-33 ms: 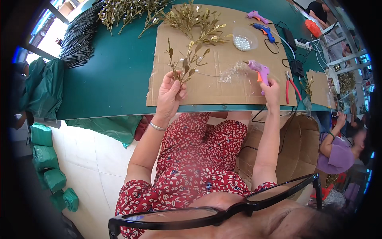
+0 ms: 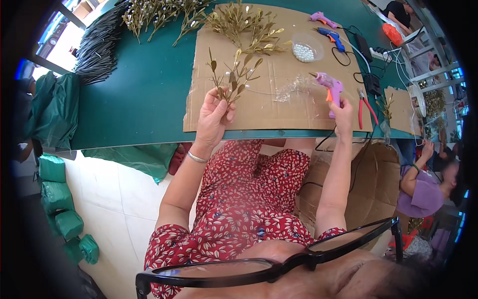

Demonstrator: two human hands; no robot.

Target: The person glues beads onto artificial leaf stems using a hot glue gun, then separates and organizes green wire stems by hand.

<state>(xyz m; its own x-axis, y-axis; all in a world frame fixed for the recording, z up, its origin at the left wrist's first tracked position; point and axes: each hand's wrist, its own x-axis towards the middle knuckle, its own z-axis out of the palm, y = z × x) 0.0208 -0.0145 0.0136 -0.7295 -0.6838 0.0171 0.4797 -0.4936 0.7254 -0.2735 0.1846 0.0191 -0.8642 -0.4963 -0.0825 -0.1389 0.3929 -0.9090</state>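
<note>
I count three glue guns here, and one of them, the lilac glue gun [image 2: 329, 85], is in the right hand [image 2: 343, 115], whose fingers are wrapped around its handle. It is raised over the right part of the cardboard [image 2: 279, 117], which lies along the near edge of the desk [image 2: 134, 99]. Its nozzle points toward the desk's left edge and a little to the far one; the handle comes down toward the near edge. The left hand [image 2: 215, 117] pinches one sprig [image 2: 231, 82] by its lower stems, also above the cardboard near this edge. The sprig's long axis runs from near to far, with oval, bronze-coloured leaves spreading away. At the cardboard's far right corner lie one pink glue gun [image 2: 323, 20] and one blue glue gun [image 2: 332, 37], of smooth plastic, beside one round, transparent bowl [image 2: 318, 50] with shiny white beads [image 2: 302, 52].
</note>
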